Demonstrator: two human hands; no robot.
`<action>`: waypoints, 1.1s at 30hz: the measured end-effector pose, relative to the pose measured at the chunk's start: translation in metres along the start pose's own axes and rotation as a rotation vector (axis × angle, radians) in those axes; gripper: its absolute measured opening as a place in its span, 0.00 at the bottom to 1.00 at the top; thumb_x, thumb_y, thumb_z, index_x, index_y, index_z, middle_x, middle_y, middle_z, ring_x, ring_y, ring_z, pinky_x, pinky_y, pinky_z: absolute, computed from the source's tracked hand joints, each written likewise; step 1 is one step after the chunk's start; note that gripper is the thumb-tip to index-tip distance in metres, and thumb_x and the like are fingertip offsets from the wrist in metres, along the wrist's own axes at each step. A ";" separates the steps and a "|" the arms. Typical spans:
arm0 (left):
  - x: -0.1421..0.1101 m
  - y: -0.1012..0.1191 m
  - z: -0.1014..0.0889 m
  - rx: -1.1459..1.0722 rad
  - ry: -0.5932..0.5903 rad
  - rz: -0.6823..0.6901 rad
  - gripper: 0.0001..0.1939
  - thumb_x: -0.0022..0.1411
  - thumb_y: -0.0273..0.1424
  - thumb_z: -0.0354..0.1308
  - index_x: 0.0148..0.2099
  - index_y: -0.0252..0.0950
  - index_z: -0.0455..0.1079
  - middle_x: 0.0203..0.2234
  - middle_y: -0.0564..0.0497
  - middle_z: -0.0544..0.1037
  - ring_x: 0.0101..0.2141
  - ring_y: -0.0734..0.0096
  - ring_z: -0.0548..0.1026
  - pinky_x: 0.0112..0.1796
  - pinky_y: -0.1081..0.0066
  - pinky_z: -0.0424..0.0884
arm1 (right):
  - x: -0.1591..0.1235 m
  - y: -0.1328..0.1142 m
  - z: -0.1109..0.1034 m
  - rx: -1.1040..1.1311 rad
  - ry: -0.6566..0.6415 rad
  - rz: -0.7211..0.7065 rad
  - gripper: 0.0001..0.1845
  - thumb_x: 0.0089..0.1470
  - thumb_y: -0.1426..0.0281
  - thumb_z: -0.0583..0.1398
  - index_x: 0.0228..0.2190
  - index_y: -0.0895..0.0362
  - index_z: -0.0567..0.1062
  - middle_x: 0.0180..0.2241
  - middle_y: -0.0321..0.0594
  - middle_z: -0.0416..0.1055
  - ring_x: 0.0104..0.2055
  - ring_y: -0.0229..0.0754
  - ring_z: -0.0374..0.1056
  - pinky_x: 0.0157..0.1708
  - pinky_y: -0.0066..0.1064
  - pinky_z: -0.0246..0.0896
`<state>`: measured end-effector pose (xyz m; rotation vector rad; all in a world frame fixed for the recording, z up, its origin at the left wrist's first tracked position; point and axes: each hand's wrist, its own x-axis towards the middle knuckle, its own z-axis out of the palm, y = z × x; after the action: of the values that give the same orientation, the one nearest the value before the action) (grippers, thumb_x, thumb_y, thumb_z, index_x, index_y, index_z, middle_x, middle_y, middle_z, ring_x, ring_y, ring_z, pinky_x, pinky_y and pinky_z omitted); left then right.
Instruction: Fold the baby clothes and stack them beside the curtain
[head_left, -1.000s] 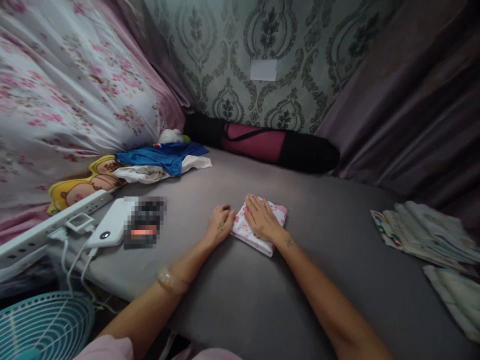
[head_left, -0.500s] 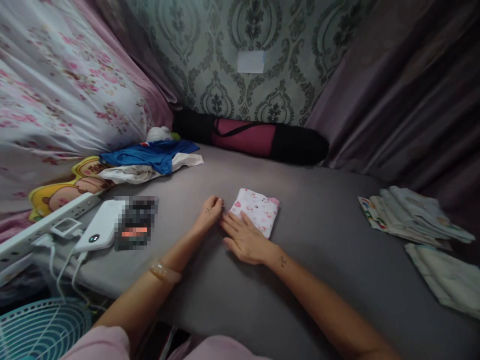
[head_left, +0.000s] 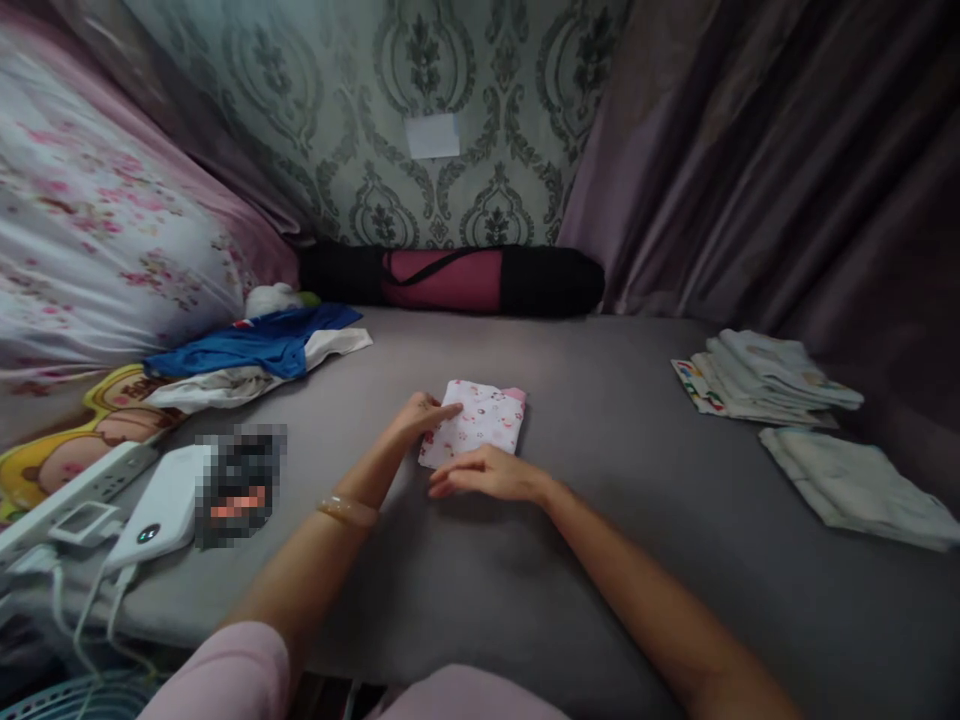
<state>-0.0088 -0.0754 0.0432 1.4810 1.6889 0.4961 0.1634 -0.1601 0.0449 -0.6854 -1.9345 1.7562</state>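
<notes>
A small folded cloth (head_left: 480, 420), white with a pink and red print and a pink corner, lies flat in the middle of the grey bed surface. At its left edge is my left hand (head_left: 421, 415), thumb laid on top and the other fingers mostly hidden, pinching that side. My right hand (head_left: 495, 473) hovers at the cloth's near edge, its fingers stretched out to the left and overlapping the near edge in view. Nothing is held in it.
On the right lie a stack of folded cloths (head_left: 780, 365) and another folded cloth (head_left: 855, 485). To the left are blue clothing (head_left: 262, 340), a power bank (head_left: 161, 510) with cables and a power strip (head_left: 105, 485). A long black-and-maroon bag (head_left: 442, 278) lies along the wall.
My left hand has moved onto the cloth's left edge from beside it. My right hand has slid off the cloth's top toward its near edge. The view has turned right.
</notes>
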 end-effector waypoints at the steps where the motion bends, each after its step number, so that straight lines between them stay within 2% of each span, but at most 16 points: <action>1: 0.002 0.000 0.001 -0.006 -0.010 -0.014 0.21 0.46 0.47 0.65 0.25 0.33 0.68 0.11 0.57 0.64 0.14 0.78 0.62 0.18 0.75 0.55 | -0.004 0.000 -0.007 0.152 0.052 -0.005 0.19 0.56 0.59 0.57 0.43 0.58 0.77 0.41 0.45 0.78 0.44 0.46 0.74 0.49 0.41 0.64; 4: 0.008 -0.001 0.003 -0.030 -0.057 -0.072 0.23 0.45 0.49 0.65 0.24 0.33 0.68 0.11 0.56 0.65 0.14 0.76 0.63 0.17 0.75 0.56 | -0.013 0.004 -0.030 0.464 0.345 -0.139 0.17 0.52 0.59 0.61 0.38 0.58 0.77 0.38 0.44 0.78 0.40 0.46 0.75 0.47 0.41 0.65; 6: 0.009 0.001 0.004 -0.063 -0.067 -0.107 0.23 0.44 0.49 0.67 0.26 0.32 0.69 0.13 0.54 0.68 0.16 0.74 0.66 0.18 0.75 0.58 | -0.017 0.010 -0.046 0.594 0.587 -0.222 0.15 0.50 0.60 0.62 0.35 0.57 0.78 0.36 0.42 0.79 0.37 0.44 0.76 0.44 0.37 0.67; 9: 0.005 0.009 0.003 -0.148 -0.077 -0.132 0.23 0.42 0.46 0.69 0.32 0.33 0.72 0.19 0.50 0.74 0.21 0.70 0.73 0.20 0.75 0.64 | -0.020 0.019 -0.065 0.723 0.889 -0.260 0.11 0.47 0.63 0.62 0.31 0.57 0.77 0.32 0.41 0.79 0.33 0.40 0.75 0.36 0.30 0.68; 13: -0.004 0.021 -0.001 -0.244 -0.191 -0.088 0.23 0.44 0.44 0.68 0.38 0.33 0.72 0.26 0.48 0.78 0.27 0.67 0.76 0.24 0.75 0.69 | -0.022 0.027 -0.077 0.795 1.162 -0.244 0.06 0.46 0.68 0.61 0.29 0.56 0.75 0.29 0.39 0.79 0.29 0.38 0.74 0.28 0.26 0.68; 16: -0.010 0.035 -0.011 -0.286 -0.207 -0.047 0.21 0.48 0.42 0.65 0.41 0.34 0.71 0.29 0.48 0.79 0.28 0.67 0.77 0.27 0.73 0.72 | -0.022 0.030 -0.080 0.795 1.321 -0.223 0.05 0.46 0.70 0.59 0.29 0.56 0.74 0.28 0.37 0.78 0.26 0.36 0.72 0.22 0.24 0.64; 19: -0.017 0.057 -0.029 -0.171 -0.098 0.018 0.18 0.52 0.42 0.60 0.41 0.35 0.71 0.27 0.49 0.78 0.26 0.66 0.76 0.25 0.72 0.70 | -0.024 0.033 -0.082 0.781 1.409 -0.220 0.06 0.45 0.70 0.59 0.30 0.56 0.73 0.27 0.35 0.77 0.25 0.35 0.71 0.20 0.23 0.62; 23: -0.022 0.089 -0.049 0.268 0.198 0.203 0.14 0.54 0.41 0.57 0.37 0.35 0.71 0.23 0.50 0.75 0.26 0.65 0.75 0.24 0.74 0.65 | -0.024 0.035 -0.085 0.791 1.470 -0.218 0.06 0.44 0.70 0.59 0.29 0.55 0.72 0.26 0.33 0.75 0.24 0.34 0.70 0.20 0.23 0.61; 25: -0.019 0.102 -0.046 0.503 0.373 0.266 0.14 0.55 0.39 0.56 0.39 0.35 0.70 0.27 0.47 0.77 0.31 0.61 0.76 0.28 0.72 0.66 | -0.024 0.034 -0.085 0.805 1.472 -0.208 0.05 0.44 0.70 0.59 0.28 0.55 0.72 0.25 0.33 0.74 0.23 0.33 0.69 0.19 0.22 0.60; 27: -0.012 0.110 -0.034 0.683 0.480 0.302 0.15 0.57 0.38 0.55 0.43 0.35 0.69 0.34 0.42 0.78 0.38 0.56 0.76 0.33 0.70 0.67 | -0.023 0.033 -0.085 0.825 1.453 -0.195 0.04 0.44 0.70 0.59 0.27 0.55 0.72 0.24 0.33 0.74 0.22 0.33 0.68 0.19 0.22 0.59; 29: -0.003 0.115 -0.014 0.777 0.477 0.322 0.16 0.58 0.37 0.54 0.46 0.34 0.68 0.40 0.39 0.77 0.42 0.53 0.75 0.37 0.68 0.67 | -0.023 0.033 -0.084 0.847 1.430 -0.190 0.03 0.44 0.70 0.60 0.27 0.56 0.72 0.23 0.33 0.74 0.21 0.33 0.68 0.18 0.22 0.58; 33: 0.015 0.117 0.031 0.757 0.297 0.360 0.16 0.60 0.38 0.53 0.47 0.34 0.67 0.42 0.37 0.77 0.43 0.53 0.75 0.39 0.67 0.67 | -0.024 0.034 -0.085 0.863 1.419 -0.199 0.04 0.44 0.70 0.60 0.27 0.56 0.72 0.22 0.33 0.74 0.20 0.32 0.68 0.18 0.22 0.58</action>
<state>0.0888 -0.0410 0.1075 2.3797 1.9622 0.2721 0.2368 -0.1062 0.0196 -0.9227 -0.2410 1.1370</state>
